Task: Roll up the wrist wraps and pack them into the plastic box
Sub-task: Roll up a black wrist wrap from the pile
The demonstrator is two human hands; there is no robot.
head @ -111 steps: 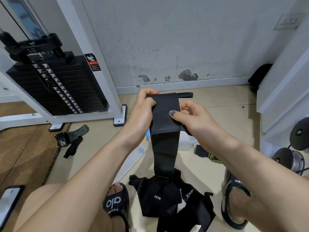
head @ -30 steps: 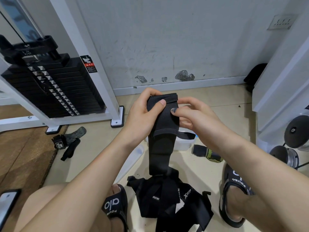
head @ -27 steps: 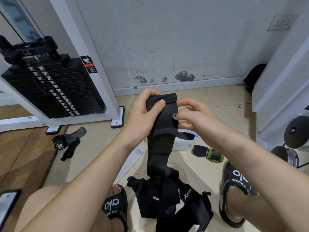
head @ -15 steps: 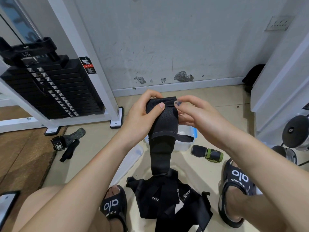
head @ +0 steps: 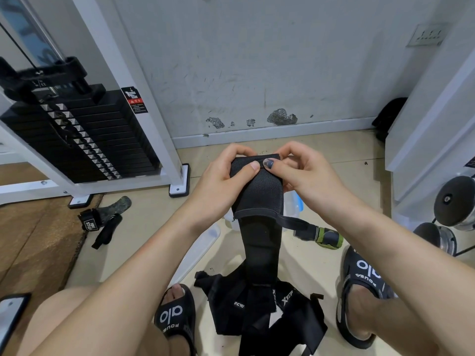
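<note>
A long black wrist wrap hangs in front of me, its top end folded over between both hands. My left hand grips the fold from the left, thumb on its front. My right hand pinches the top edge from the right, thumb beside the left thumb. The wrap's tail drops to a pile of black wraps on the floor between my feet. A clear plastic box stands on the floor behind the wrap, mostly hidden. Its clear lid lies to the left of the wrap.
A rolled green-and-black wrap lies on the floor right of the box. Two black straps lie at the left by a brown mat. A weight-stack machine stands at the left, dumbbells at the right, a wall ahead.
Both hands have moved up to the wrap's top edge and turned it over into a tighter fold. The thumbs now meet at the top. The hanging tail has risen a little.
</note>
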